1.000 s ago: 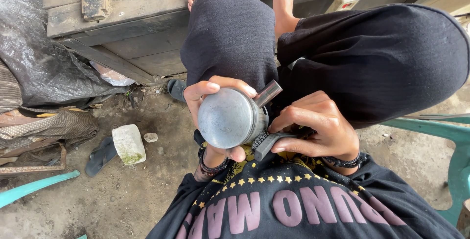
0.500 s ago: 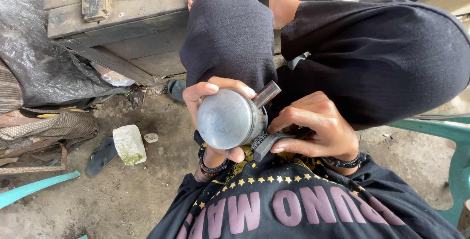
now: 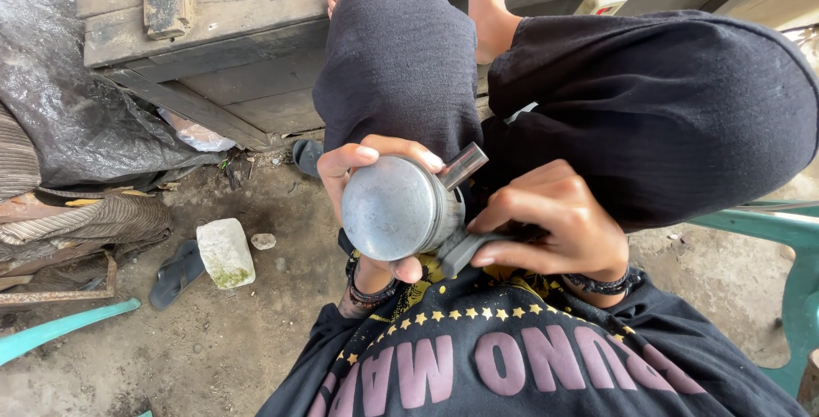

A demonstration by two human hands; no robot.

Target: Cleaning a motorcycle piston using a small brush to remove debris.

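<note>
Gripping a dull grey metal piston (image 3: 394,208), round and flat-crowned, the left hand (image 3: 368,180) wraps its rim above the lap. Right hand (image 3: 553,222) clamps a dark flat tool (image 3: 465,250) against its skirt; steel pin (image 3: 461,165) protrudes. Beyond: pale stone block (image 3: 225,252), weathered wooden planks (image 3: 247,7).

Soft, even daylight filled the scene, casting only faint shadows. A dull sheen lay on the metal piston (image 3: 394,209) between the hands. Focus was sharp throughout; edges bowed with mild wide-angle distortion.
</note>
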